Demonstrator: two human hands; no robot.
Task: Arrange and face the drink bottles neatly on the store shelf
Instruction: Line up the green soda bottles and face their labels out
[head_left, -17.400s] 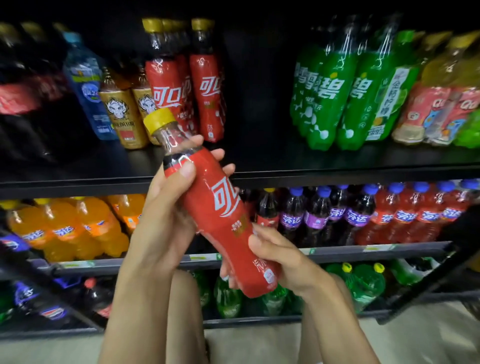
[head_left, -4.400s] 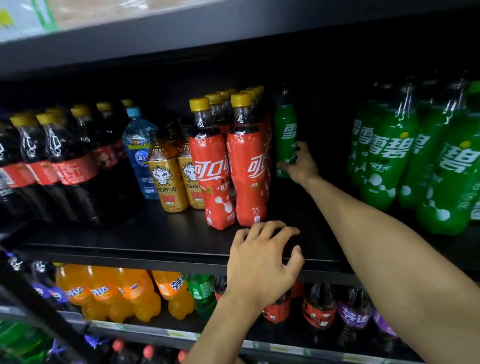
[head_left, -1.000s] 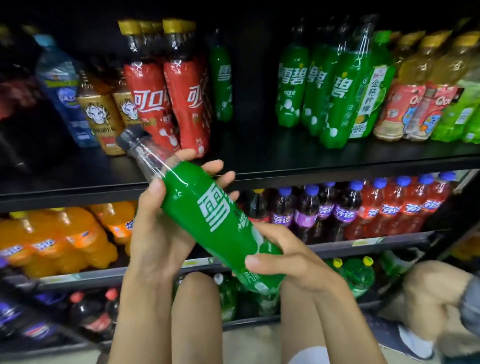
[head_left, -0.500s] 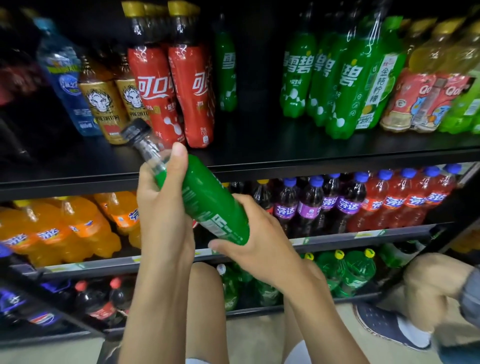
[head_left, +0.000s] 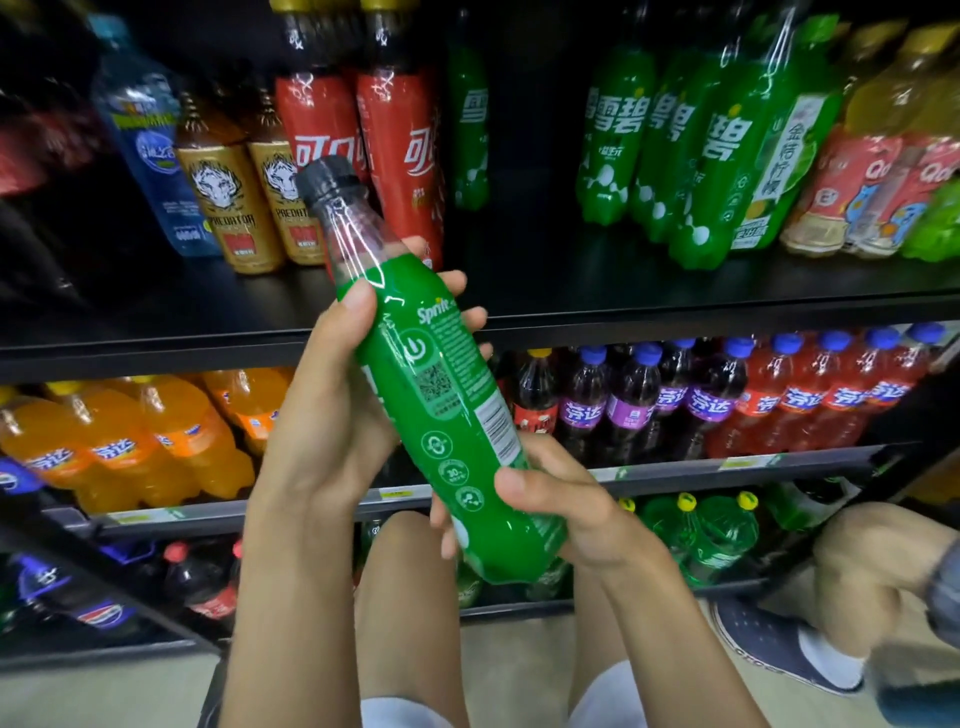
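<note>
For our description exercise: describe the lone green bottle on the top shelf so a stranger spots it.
On the top shelf, find the red cola bottles. The green bottle stands just right of them. Unlike the big green bottles further right, it is slim and alone.

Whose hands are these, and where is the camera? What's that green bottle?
No robot here. The camera sits on a person's head and looks down at their two hands in a store. The left hand grips the upper part of a green Sprite bottle; the right hand grips its bottom. The bottle is tilted, its back label facing us. On the upper shelf stand red cola bottles and more green Sprite bottles. Orange Fanta bottles sit on the shelf below.
</note>
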